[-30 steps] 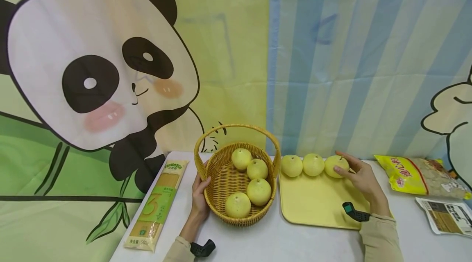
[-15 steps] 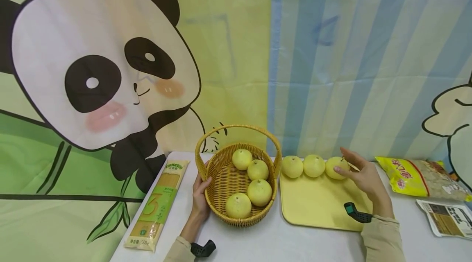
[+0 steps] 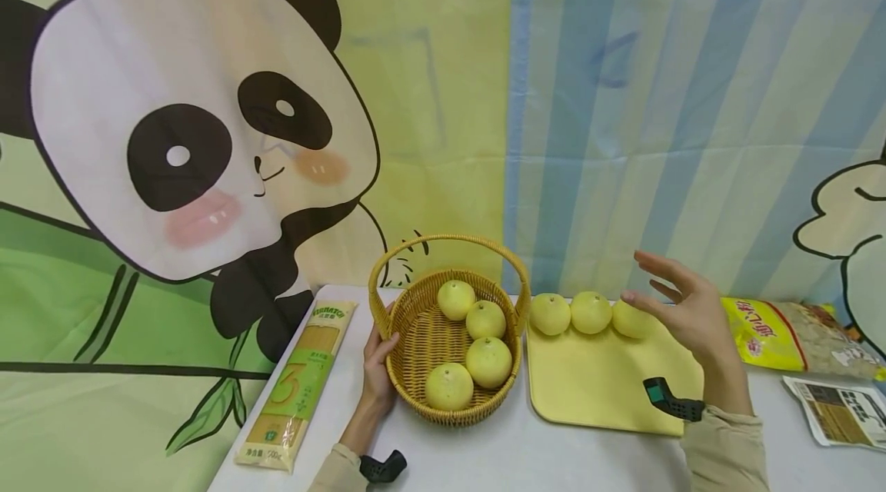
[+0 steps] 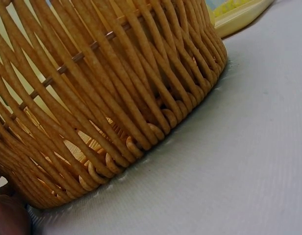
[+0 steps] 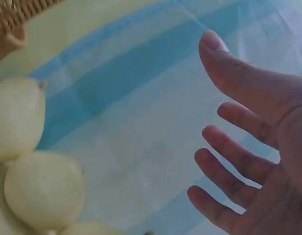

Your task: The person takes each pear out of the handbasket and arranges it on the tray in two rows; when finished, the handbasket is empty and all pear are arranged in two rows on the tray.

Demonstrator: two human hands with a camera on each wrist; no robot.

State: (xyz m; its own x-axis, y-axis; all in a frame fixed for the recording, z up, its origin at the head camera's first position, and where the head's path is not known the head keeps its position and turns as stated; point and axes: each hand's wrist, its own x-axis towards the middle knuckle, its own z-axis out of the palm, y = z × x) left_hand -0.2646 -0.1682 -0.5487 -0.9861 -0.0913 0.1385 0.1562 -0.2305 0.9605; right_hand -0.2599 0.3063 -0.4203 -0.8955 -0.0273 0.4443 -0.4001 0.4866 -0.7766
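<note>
A wicker basket (image 3: pixel 422 338) with a tall arched handle stands on the table, several pale yellow pears (image 3: pixel 449 386) inside it. My left hand (image 3: pixel 377 373) grips its left side, thumb at the rim and the other fingers mostly hidden behind the wall. In the left wrist view the basket's woven side (image 4: pixel 107 83) fills much of the picture. Three more pears (image 3: pixel 591 313) sit in a row along the back of a yellow tray (image 3: pixel 602 384). Above the tray's right end my right hand (image 3: pixel 681 307) is raised, fingers spread and holding nothing, partly covering the rightmost pear.
A pack of noodles (image 3: pixel 298 384) lies left of the basket. Right of the tray are a yellow food bag (image 3: pixel 768 334) and a smaller white-and-brown packet (image 3: pixel 837 411). A printed cloth backdrop (image 3: pixel 443 92) rises directly behind the table.
My right hand has let go of the rightmost pear and lifted up and away to the right. That pear stays on the tray. My left hand keeps its grip on the basket.
</note>
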